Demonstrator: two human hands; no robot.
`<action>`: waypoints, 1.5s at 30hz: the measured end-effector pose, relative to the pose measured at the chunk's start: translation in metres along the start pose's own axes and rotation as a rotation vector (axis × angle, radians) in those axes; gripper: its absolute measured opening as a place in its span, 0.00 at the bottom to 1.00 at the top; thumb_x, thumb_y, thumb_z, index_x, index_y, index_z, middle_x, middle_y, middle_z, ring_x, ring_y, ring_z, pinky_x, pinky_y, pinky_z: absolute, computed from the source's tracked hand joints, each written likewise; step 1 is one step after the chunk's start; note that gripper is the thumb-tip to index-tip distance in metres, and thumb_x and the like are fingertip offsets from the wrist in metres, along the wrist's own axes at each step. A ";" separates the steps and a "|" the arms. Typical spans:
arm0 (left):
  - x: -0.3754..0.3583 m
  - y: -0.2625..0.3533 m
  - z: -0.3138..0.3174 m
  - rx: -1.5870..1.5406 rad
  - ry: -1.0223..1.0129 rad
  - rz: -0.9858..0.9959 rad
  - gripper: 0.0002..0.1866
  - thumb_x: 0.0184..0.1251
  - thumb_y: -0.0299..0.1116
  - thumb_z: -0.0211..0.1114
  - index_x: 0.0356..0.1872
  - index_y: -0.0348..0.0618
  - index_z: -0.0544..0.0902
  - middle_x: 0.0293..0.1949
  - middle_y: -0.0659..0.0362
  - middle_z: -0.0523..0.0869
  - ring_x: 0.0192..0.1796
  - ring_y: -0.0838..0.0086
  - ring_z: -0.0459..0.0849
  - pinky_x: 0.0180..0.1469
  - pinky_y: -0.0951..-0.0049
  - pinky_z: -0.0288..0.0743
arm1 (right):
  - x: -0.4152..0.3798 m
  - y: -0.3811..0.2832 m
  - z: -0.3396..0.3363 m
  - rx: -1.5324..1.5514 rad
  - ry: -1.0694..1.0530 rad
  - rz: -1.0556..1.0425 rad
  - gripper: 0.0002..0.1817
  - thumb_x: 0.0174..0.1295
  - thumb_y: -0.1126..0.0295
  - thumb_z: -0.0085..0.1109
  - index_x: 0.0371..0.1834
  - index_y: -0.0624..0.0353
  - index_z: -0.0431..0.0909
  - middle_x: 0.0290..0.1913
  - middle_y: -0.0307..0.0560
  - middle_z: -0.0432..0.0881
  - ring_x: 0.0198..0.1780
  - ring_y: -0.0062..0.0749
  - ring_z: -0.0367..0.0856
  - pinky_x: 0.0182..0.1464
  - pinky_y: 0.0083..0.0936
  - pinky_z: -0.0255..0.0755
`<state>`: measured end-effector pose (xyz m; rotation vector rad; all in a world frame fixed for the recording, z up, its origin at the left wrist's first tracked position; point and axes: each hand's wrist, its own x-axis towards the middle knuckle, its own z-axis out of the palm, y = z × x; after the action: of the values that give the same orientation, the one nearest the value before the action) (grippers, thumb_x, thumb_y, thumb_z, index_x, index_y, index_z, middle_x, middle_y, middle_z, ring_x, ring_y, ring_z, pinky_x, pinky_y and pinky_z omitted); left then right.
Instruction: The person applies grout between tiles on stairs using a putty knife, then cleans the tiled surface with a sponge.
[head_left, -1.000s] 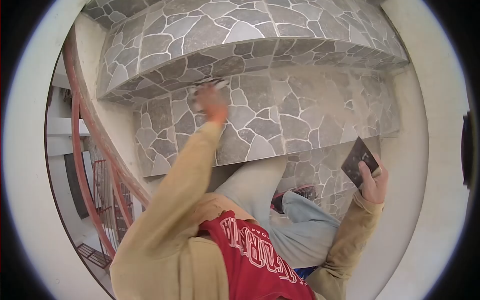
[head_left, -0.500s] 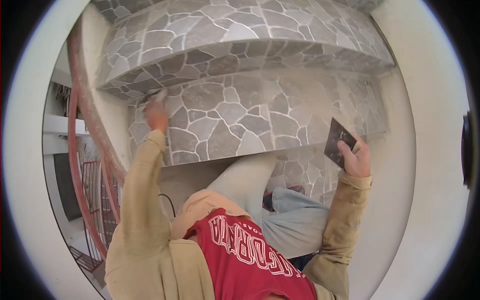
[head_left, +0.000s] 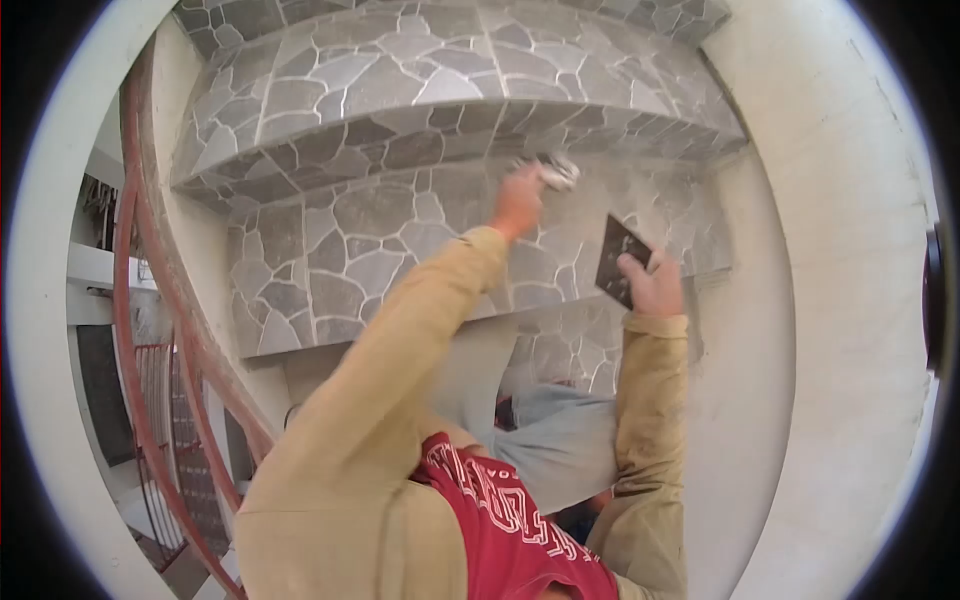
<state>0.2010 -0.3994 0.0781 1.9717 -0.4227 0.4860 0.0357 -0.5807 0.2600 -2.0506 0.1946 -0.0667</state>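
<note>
My left hand [head_left: 518,205] reaches to the back of a stone-patterned step [head_left: 440,215], close to the riser. Its fingers are closed on a white-and-grey wad [head_left: 557,172], blurred by motion and cloth-like. A thin dark rectangular plate [head_left: 617,262] with pale specks is held tilted above the same step in my right hand [head_left: 656,285], thumb on its near face and the fingers mostly hidden behind it. Pale dusty haze covers the stone pattern [head_left: 590,215] between the two hands.
Another step [head_left: 390,75] rises behind. A pale wall [head_left: 755,230] borders the stairs on the right. Along the left runs a red curved railing [head_left: 185,290], with a lower area showing beyond it. My bent leg [head_left: 560,440] is below the step's front edge.
My left hand has swept from the step's left end to the right along its back, carrying the wad. My right hand still holds the plate; the whole view has shifted slightly.
</note>
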 end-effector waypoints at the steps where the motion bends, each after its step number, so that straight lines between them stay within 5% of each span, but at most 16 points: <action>1: -0.012 -0.014 -0.034 0.035 0.128 0.086 0.16 0.66 0.26 0.57 0.54 0.40 0.83 0.52 0.47 0.87 0.58 0.50 0.83 0.62 0.55 0.74 | -0.005 -0.009 -0.006 -0.082 0.067 -0.013 0.14 0.59 0.73 0.66 0.48 0.66 0.84 0.33 0.40 0.84 0.35 0.22 0.78 0.42 0.24 0.74; 4: -0.059 -0.043 -0.209 0.369 0.075 0.109 0.13 0.73 0.30 0.58 0.53 0.42 0.85 0.51 0.48 0.88 0.54 0.53 0.85 0.59 0.56 0.75 | -0.019 -0.003 -0.019 -0.068 0.075 -0.005 0.14 0.61 0.73 0.66 0.49 0.67 0.84 0.35 0.38 0.85 0.37 0.20 0.78 0.42 0.22 0.74; 6: -0.120 -0.091 -0.322 0.639 -0.167 -0.305 0.21 0.78 0.39 0.56 0.62 0.36 0.80 0.60 0.46 0.84 0.61 0.50 0.82 0.65 0.58 0.72 | -0.031 -0.009 -0.016 0.042 0.030 0.028 0.13 0.63 0.74 0.65 0.49 0.67 0.84 0.34 0.38 0.84 0.36 0.19 0.77 0.42 0.22 0.73; 8: -0.198 -0.113 -0.382 0.715 -0.056 -0.767 0.24 0.80 0.40 0.53 0.69 0.35 0.74 0.68 0.43 0.77 0.70 0.49 0.74 0.72 0.58 0.65 | -0.041 -0.008 -0.018 0.141 -0.018 0.040 0.13 0.64 0.75 0.64 0.50 0.68 0.83 0.33 0.37 0.84 0.36 0.19 0.76 0.42 0.21 0.73; 12: -0.291 -0.107 -0.321 0.861 -0.053 -0.202 0.27 0.80 0.38 0.48 0.76 0.40 0.66 0.75 0.43 0.67 0.79 0.50 0.61 0.79 0.48 0.50 | -0.032 0.005 -0.018 0.024 -0.074 0.008 0.11 0.65 0.76 0.63 0.49 0.69 0.83 0.32 0.35 0.82 0.33 0.18 0.74 0.39 0.20 0.71; 15: -0.237 -0.052 -0.185 0.503 -0.124 -0.006 0.24 0.76 0.29 0.51 0.70 0.34 0.71 0.74 0.42 0.68 0.78 0.49 0.62 0.80 0.48 0.50 | -0.021 0.007 -0.012 0.018 -0.099 0.017 0.11 0.66 0.75 0.62 0.49 0.68 0.83 0.31 0.34 0.81 0.32 0.17 0.74 0.37 0.19 0.70; 16: -0.200 -0.022 -0.143 0.410 -0.433 -0.040 0.23 0.73 0.28 0.54 0.67 0.35 0.74 0.71 0.42 0.72 0.77 0.49 0.65 0.79 0.46 0.51 | -0.016 0.007 -0.010 0.042 -0.112 0.043 0.12 0.65 0.75 0.62 0.51 0.67 0.83 0.32 0.35 0.83 0.32 0.19 0.75 0.39 0.20 0.71; 17: -0.193 -0.017 -0.083 0.198 -0.265 0.065 0.23 0.73 0.29 0.55 0.67 0.37 0.75 0.67 0.41 0.75 0.74 0.49 0.68 0.79 0.44 0.51 | -0.012 0.006 -0.007 0.062 -0.120 0.069 0.14 0.65 0.75 0.62 0.52 0.67 0.83 0.33 0.37 0.84 0.33 0.21 0.77 0.40 0.21 0.73; 21: -0.134 0.045 0.012 0.111 -0.818 0.266 0.22 0.71 0.32 0.57 0.65 0.48 0.77 0.70 0.51 0.76 0.76 0.53 0.67 0.78 0.39 0.50 | -0.007 0.027 -0.018 -0.266 -0.009 -0.020 0.20 0.60 0.72 0.65 0.55 0.68 0.83 0.39 0.46 0.89 0.40 0.28 0.83 0.48 0.25 0.76; 24: -0.118 0.034 -0.062 0.039 -0.953 0.285 0.19 0.71 0.32 0.59 0.62 0.49 0.81 0.69 0.53 0.77 0.75 0.56 0.69 0.78 0.44 0.51 | -0.013 0.046 -0.034 -0.135 0.072 0.034 0.18 0.60 0.70 0.63 0.52 0.68 0.83 0.39 0.45 0.89 0.40 0.30 0.83 0.48 0.29 0.76; 28: -0.119 -0.139 -0.146 0.522 -0.278 0.177 0.21 0.71 0.25 0.52 0.63 0.46 0.79 0.66 0.51 0.79 0.70 0.56 0.74 0.74 0.53 0.62 | -0.008 0.053 -0.038 -0.265 0.137 0.056 0.16 0.59 0.71 0.63 0.49 0.66 0.83 0.38 0.53 0.89 0.39 0.43 0.86 0.47 0.34 0.77; 32: -0.105 -0.169 -0.252 0.648 -0.153 -0.084 0.18 0.68 0.34 0.58 0.56 0.47 0.84 0.61 0.52 0.82 0.63 0.51 0.79 0.64 0.50 0.71 | -0.018 0.044 -0.005 -0.642 0.094 -0.073 0.15 0.59 0.70 0.62 0.48 0.66 0.83 0.39 0.52 0.88 0.42 0.48 0.85 0.48 0.34 0.76; 35: -0.112 -0.150 -0.273 0.768 -0.123 -0.151 0.16 0.66 0.41 0.60 0.51 0.50 0.87 0.55 0.52 0.84 0.58 0.50 0.81 0.59 0.46 0.71 | -0.033 0.086 0.073 -0.817 -0.082 -0.278 0.17 0.58 0.73 0.55 0.51 0.53 0.84 0.49 0.54 0.83 0.52 0.52 0.81 0.52 0.44 0.78; 38: -0.087 -0.149 -0.255 0.944 -0.072 -0.352 0.17 0.63 0.47 0.61 0.47 0.52 0.87 0.50 0.53 0.83 0.54 0.51 0.81 0.55 0.43 0.71 | -0.078 0.082 0.174 -0.744 -0.346 -0.345 0.12 0.64 0.71 0.53 0.48 0.59 0.80 0.48 0.55 0.82 0.52 0.52 0.80 0.55 0.45 0.75; 42: -0.074 -0.153 -0.239 0.980 -0.051 -0.415 0.18 0.61 0.48 0.61 0.45 0.50 0.86 0.49 0.54 0.82 0.53 0.52 0.81 0.53 0.44 0.71 | -0.064 0.104 0.223 -0.930 -0.275 -0.459 0.12 0.65 0.70 0.52 0.49 0.57 0.79 0.49 0.53 0.82 0.54 0.49 0.80 0.56 0.47 0.73; 45: -0.081 -0.160 -0.236 0.979 0.006 -0.298 0.18 0.60 0.48 0.61 0.45 0.50 0.85 0.47 0.54 0.81 0.52 0.52 0.80 0.52 0.45 0.71 | -0.010 0.114 0.205 -1.073 -0.182 -0.005 0.13 0.66 0.69 0.51 0.51 0.56 0.79 0.52 0.53 0.81 0.56 0.47 0.79 0.58 0.47 0.72</action>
<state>0.1747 -0.1119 0.0098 2.9039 0.1770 0.5590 0.0402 -0.4523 0.0641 -3.1039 0.1147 0.2814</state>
